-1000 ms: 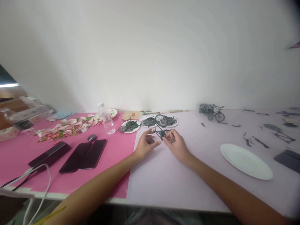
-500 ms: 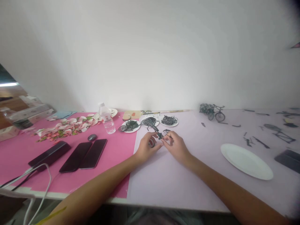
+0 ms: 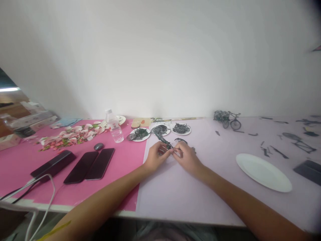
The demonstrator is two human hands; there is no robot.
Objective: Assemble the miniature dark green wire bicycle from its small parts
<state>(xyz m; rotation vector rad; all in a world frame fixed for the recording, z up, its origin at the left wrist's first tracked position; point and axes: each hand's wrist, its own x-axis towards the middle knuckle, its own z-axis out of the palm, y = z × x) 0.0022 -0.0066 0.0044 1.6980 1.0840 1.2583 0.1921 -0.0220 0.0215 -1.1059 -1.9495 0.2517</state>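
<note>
Now we bring left hand (image 3: 156, 158) and right hand (image 3: 188, 160) closer, fingertips pinching the dark bicycle model (image 3: 162, 139), seemingly steadying it.

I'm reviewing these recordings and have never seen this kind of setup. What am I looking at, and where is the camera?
There is no machine here: a person works with two bare hands, and every picture comes from one camera worn on the head, looking forward and down. The left hand and right hand meet at a dark model bike, holding its near end; their fingers hide some of it. Beyond them stand three small plates of dark parts. On the pink left side lie two phones and a heap of petals, with a bottle standing nearby. On the pale right side are a large plate, scattered parts and, near the wall, another bike, upright.
</note>
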